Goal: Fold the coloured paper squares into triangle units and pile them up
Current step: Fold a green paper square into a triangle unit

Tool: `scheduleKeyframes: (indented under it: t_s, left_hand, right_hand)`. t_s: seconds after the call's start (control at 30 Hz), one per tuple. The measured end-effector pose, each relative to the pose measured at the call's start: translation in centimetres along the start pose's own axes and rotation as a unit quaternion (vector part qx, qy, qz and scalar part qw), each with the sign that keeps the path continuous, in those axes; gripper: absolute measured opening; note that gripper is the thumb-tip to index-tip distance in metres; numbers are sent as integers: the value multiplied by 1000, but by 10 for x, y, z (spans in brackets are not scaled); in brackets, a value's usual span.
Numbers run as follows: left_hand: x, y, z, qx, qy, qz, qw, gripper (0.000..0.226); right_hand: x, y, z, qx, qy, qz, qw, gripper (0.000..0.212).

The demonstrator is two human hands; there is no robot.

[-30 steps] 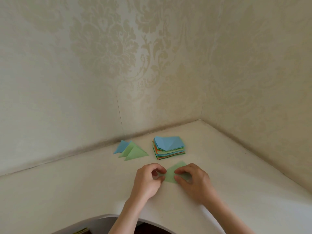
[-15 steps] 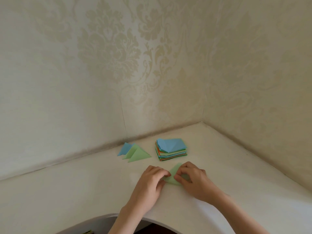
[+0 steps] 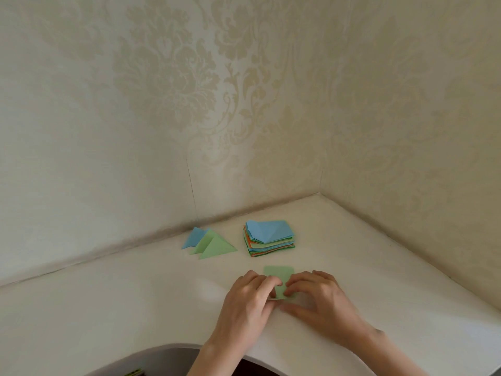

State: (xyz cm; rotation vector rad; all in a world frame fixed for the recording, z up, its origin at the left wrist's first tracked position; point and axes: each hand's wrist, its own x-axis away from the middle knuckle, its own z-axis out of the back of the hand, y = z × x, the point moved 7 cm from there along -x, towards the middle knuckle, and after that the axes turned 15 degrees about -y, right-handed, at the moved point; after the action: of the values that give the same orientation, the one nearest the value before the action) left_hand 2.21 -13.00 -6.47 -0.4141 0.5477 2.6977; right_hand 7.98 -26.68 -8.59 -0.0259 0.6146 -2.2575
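Note:
A light green paper (image 3: 279,274) lies on the white table (image 3: 135,294) between my hands, its far part showing as a flat rectangle. My left hand (image 3: 244,302) and my right hand (image 3: 320,297) both pinch its near end with curled fingertips, hiding that end. Behind it stands a stack of coloured paper squares (image 3: 269,238) with a creased blue sheet on top. To the stack's left lie folded triangle units (image 3: 208,242), one blue and two green, overlapping.
The table fits into a room corner, with patterned wallpaper walls (image 3: 244,104) close behind and to the right. Its near edge (image 3: 162,347) curves inward just in front of my wrists.
The green paper showed as a triangle tilted to the right; now its far part lies as a straight rectangle. Both hands have closed in on its near end.

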Motion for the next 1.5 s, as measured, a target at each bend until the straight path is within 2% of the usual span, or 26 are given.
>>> scheduleKeyframes:
  t_s: [0.17, 0.37, 0.63, 0.8, 0.93, 1.13, 1.23, 1.3, 1.4, 1.5]
  left_hand:
    - [-1, -23, -4, 85, 24, 92, 992, 40]
    - [-4, -38, -8, 151, 45, 167, 973, 33]
    - [-12, -36, -14, 121, 40, 218, 968, 40]
    - [-14, -39, -13, 137, 10, 228, 964, 40]
    - [-12, -46, -11, 159, 0, 225, 961, 28]
    - [-17, -37, -14, 111, -34, 196, 974, 16]
    - [-20, -33, -16, 97, -57, 182, 977, 23]
    - [-21, -31, -16, 74, -65, 175, 980, 28]
    - [-21, -21, -14, 21, -66, 159, 985, 24]
    - [-16, -10, -17, -39, -86, 146, 985, 41]
  right_hand:
    - [-4, 5, 3, -36, 49, -7, 998, 22]
    - [-9, 10, 2, -28, 68, -70, 995, 27]
    - [-11, 16, -2, -37, 61, -139, 988, 23]
    - [-16, 16, -3, -55, 16, -173, 983, 24]
    - [-20, 19, -2, -87, -31, -186, 978, 30]
    - [-20, 24, 0, -127, -76, -183, 972, 41]
    - [-20, 22, 3, -149, -96, -184, 967, 39]
    - [-19, 17, 6, -149, -91, -183, 967, 38]
    - [-17, 6, 9, -81, -62, -162, 982, 36]
    - [-13, -6, 14, -29, -39, -134, 990, 24]
